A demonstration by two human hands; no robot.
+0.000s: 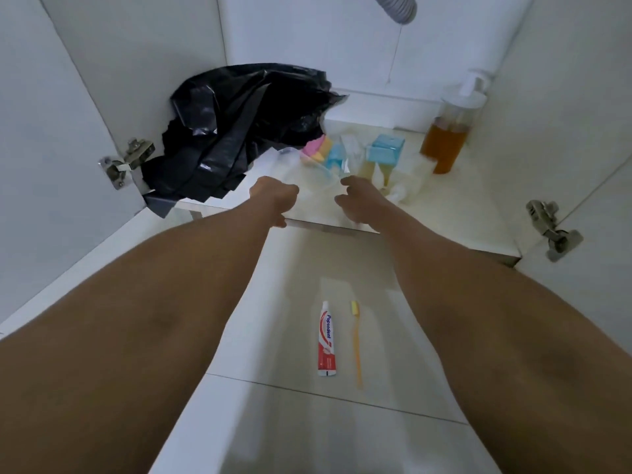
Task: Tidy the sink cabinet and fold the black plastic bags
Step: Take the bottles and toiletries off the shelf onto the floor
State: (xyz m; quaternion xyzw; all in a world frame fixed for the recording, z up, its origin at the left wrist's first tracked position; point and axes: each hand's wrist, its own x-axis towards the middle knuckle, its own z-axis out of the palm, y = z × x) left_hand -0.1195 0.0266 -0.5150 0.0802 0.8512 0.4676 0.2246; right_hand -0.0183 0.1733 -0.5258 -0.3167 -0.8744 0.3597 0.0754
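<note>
Well, nearest are pale glossy floor tiles [307, 439], with a red and white toothpaste tube [327, 340] lying just beside a yellow toothbrush [356, 343], both pointing toward the cabinet. Two bare arms reach over them to the front edge of the cabinet floor [461, 213]. The left hand [273, 200] has its fingers curled under and the right hand [357, 201] is loosely curled. Some clear plastic [314, 186] sits between them, but I cannot tell whether either hand grips it. Beyond lie small pink, yellow and blue things, blurred. The black plastic bags [239, 131] are heaped unfolded in the left back corner, spilling over the front edge by a door hinge [126, 162]. At the right back stands a pump bottle [444, 138] of amber liquid, with white walls all round and a ribbed grey drain hose [398, 8] overhead.
</note>
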